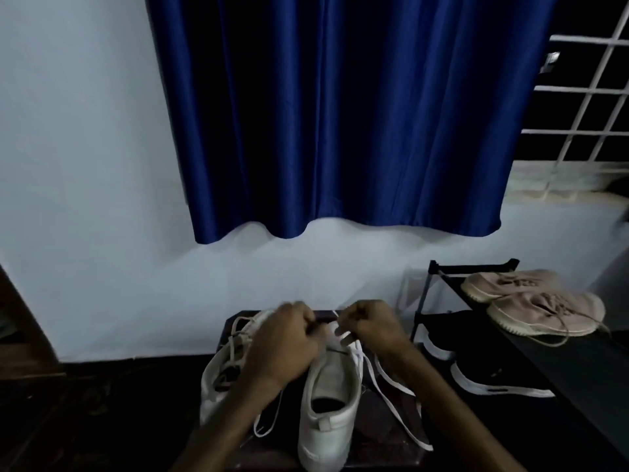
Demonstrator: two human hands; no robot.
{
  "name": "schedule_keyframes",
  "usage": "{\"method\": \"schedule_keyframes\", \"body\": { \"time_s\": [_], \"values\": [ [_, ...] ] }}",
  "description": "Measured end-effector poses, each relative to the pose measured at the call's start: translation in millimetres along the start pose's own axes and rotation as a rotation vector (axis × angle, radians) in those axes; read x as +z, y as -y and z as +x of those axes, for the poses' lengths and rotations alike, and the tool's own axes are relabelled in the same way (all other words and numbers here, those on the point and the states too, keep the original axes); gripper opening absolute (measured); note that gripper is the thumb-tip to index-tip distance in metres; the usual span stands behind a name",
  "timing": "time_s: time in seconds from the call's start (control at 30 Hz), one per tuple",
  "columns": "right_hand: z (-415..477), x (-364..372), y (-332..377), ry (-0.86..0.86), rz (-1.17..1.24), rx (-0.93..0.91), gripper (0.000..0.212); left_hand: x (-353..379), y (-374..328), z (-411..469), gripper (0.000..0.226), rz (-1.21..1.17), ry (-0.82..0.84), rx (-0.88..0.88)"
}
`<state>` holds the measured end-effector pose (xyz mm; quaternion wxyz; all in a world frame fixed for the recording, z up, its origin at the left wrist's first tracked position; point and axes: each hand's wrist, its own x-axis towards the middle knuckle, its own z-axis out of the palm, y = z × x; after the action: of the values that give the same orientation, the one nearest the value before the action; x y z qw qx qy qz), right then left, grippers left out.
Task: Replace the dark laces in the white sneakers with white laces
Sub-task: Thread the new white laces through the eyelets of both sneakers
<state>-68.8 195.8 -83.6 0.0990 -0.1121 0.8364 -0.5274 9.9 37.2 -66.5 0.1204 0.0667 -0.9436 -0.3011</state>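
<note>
Two white sneakers stand on a small dark stool (374, 447). The nearer sneaker (328, 403) points away from me, heel toward the camera. My left hand (284, 338) and my right hand (371, 323) are curled over its front eyelets, each pinching part of a white lace (396, 408) whose ends trail down the shoe's right side. Another white strand (269, 425) hangs between the shoes. The other sneaker (221, 366), on the left, carries a lace that looks pale and dull; my left forearm hides part of it. The hands are slightly blurred.
A black shoe rack (439, 277) stands to the right with a pair of pink sneakers (534, 306) on top and black-and-white shoes (490, 379) below. A blue curtain (340, 114) hangs on the white wall behind. A barred window (585, 103) is at the far right.
</note>
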Motion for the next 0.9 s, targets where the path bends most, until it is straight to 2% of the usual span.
{"method": "schedule_keyframes", "body": {
  "time_s": [0.07, 0.1, 0.2, 0.27, 0.37, 0.43, 0.53, 0.63, 0.73, 0.9],
  "values": [
    [1.1, 11.5, -17.3, -0.024, -0.142, -0.035, 0.021, 23.3, 2.7, -5.4, 0.052, -0.026, 0.325, -0.106],
    [2.2, 15.5, -24.5, -0.058, -0.204, -0.048, 0.019, 33.8, 7.4, -3.7, 0.052, 0.000, 0.368, -0.119],
    [2.6, 27.0, -37.6, -0.149, -0.331, -0.062, 0.008, 52.4, 22.9, 3.1, 0.031, 0.057, 0.212, -0.114],
    [-1.1, 35.5, -43.9, -0.186, -0.368, -0.047, 0.013, 56.8, 32.2, 2.4, 0.026, -0.024, 0.091, -0.107],
    [-0.7, 40.4, -47.8, -0.191, -0.318, -0.028, 0.017, 57.7, 37.6, -0.8, 0.025, -0.145, -0.005, -0.149],
    [-3.5, 39.5, -45.5, -0.167, -0.264, -0.041, 0.008, 55.7, 35.3, -4.8, 0.015, -0.229, -0.060, -0.185],
    [-3.6, 39.3, -48.5, -0.163, -0.226, -0.114, 0.009, 62.5, 38.7, -3.9, 0.013, -0.323, -0.111, -0.210],
    [-6.2, 40.7, -50.9, -0.164, -0.205, -0.146, 0.011, 65.4, 39.6, -7.0, 0.020, -0.418, -0.142, -0.230],
    [-10.0, 37.0, -45.3, -0.104, -0.328, -0.134, 0.004, 62.8, 34.4, -9.6, 0.011, -0.384, -0.119, -0.256],
    [-7.7, 34.7, -37.6, -0.087, -0.436, -0.158, 0.014, 64.0, 34.1, -10.2, 0.012, -0.367, -0.139, -0.254]
  ]
}}
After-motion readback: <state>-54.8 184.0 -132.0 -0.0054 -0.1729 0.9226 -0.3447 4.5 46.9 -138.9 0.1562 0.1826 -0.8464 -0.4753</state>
